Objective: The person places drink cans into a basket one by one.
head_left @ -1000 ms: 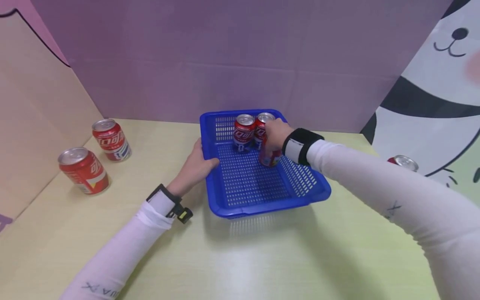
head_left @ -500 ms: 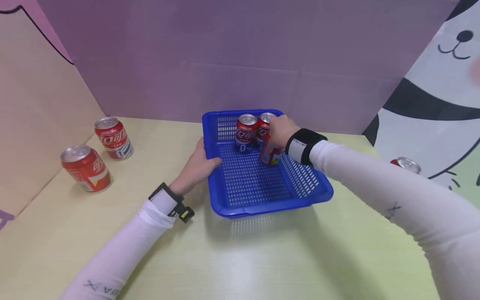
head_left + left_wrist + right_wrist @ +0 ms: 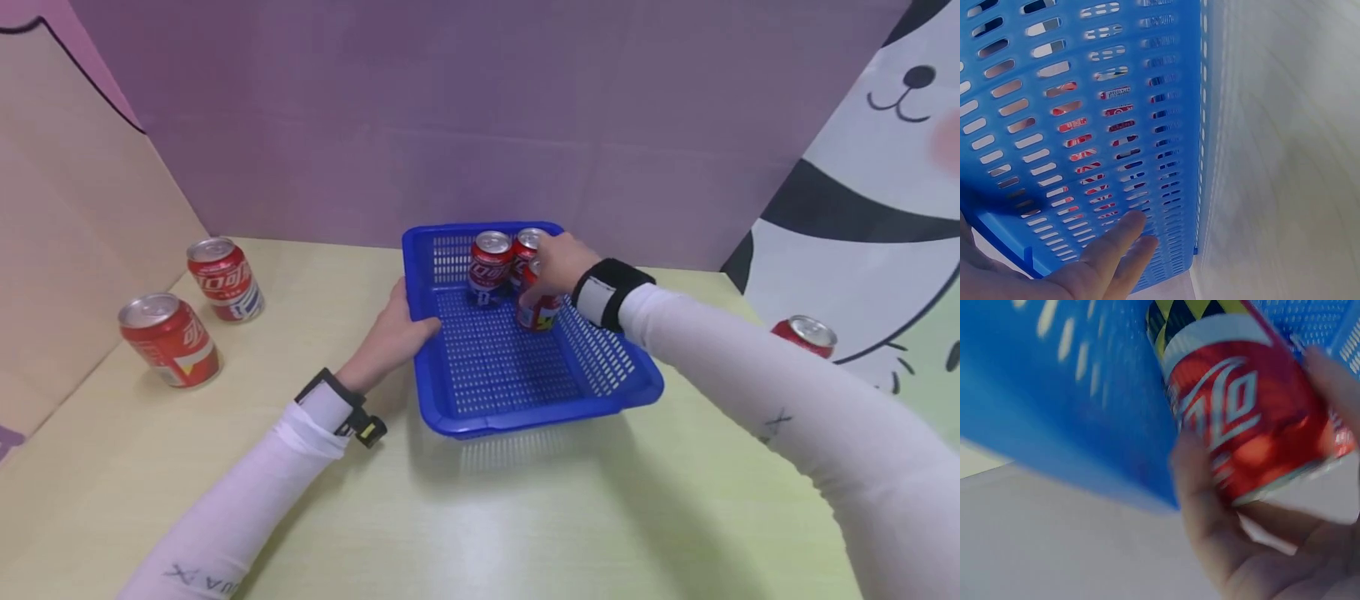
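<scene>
My left hand (image 3: 388,337) grips the left rim of a blue plastic basket (image 3: 525,421), thumb over the edge and fingers along the outer wall. In the left wrist view those fingers (image 3: 1113,250) lie against the slotted side. Inside the basket, my right hand (image 3: 566,265) holds a red soda can (image 3: 542,317) around its upper part, near the right wall. The right wrist view has the can (image 3: 1241,406) between thumb and fingers, its top partly hidden. Two more soda cans stand upright at the back, one left (image 3: 489,271) and one behind the held can (image 3: 525,250).
Two red soda cans stand on the table at the left, one farther back (image 3: 225,279) and one nearer (image 3: 171,342). Another soda can (image 3: 806,333) shows beyond the right forearm, partly hidden. A purple wall panel (image 3: 480,125) rises behind the basket.
My right fingers have shifted up slightly on the can, and more of its side shows. The basket and my left hand stay in place.
</scene>
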The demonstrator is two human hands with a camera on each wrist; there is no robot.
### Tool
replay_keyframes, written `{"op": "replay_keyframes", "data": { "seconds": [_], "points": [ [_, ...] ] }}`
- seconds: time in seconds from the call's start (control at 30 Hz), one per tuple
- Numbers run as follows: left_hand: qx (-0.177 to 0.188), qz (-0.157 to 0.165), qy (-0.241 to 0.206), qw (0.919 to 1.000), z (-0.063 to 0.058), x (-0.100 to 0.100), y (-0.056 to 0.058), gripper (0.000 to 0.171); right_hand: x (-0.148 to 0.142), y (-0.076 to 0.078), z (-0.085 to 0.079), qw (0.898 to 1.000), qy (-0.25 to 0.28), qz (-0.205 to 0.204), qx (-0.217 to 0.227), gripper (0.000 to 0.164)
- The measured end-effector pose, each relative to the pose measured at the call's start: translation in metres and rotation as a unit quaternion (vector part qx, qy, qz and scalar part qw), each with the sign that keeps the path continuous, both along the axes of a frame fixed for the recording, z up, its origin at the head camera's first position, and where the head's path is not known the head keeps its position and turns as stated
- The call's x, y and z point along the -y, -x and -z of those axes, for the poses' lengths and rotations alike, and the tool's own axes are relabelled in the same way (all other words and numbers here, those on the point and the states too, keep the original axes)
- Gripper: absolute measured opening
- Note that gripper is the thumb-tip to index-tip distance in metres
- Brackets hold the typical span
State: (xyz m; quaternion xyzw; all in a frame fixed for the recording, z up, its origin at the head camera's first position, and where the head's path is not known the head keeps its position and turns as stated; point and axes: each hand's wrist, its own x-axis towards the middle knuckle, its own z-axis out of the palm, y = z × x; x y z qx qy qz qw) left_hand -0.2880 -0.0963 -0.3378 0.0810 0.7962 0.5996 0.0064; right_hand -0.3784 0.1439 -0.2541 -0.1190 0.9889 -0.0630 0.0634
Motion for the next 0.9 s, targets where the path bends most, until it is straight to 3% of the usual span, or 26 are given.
{"op": "replay_keyframes", "data": {
  "seconds": [0.17,0.23,0.3,0.43,0.57,0.7,0.83,0.9],
  "points": [
    [0.002,-0.001,0.017,0.9998,-0.001,-0.004,0.000,0.082,-0.034,-0.005,-0.025,0.999,0.017,0.015,0.035,0.102],
    [0.000,-0.001,0.015,0.9999,-0.002,-0.004,0.000,0.083,-0.051,-0.010,-0.033,0.998,0.052,0.017,0.033,0.103],
    [-0.001,-0.001,0.007,1.0000,-0.002,-0.003,-0.001,0.084,-0.066,-0.017,-0.034,0.997,0.078,0.016,0.022,0.092],
    [-0.003,0.001,-0.011,0.9999,0.000,0.000,-0.002,0.084,-0.088,-0.034,-0.019,0.994,0.111,0.006,0.009,0.072],
    [-0.005,0.002,-0.011,0.9999,0.002,0.002,-0.002,0.084,-0.101,-0.047,0.007,0.989,0.149,0.008,0.015,0.064],
    [-0.008,0.004,-0.009,0.9999,0.003,0.002,0.000,0.085,-0.104,-0.054,0.029,0.980,0.200,0.013,0.014,0.051],
    [-0.009,0.006,-0.007,0.9999,0.003,0.000,0.001,0.086,-0.102,-0.059,0.041,0.969,0.245,0.021,-0.002,0.044],
    [-0.008,0.005,-0.005,0.9999,0.003,-0.001,0.002,0.085,-0.101,-0.061,0.046,0.969,0.248,0.008,-0.010,0.044]
  ]
}}
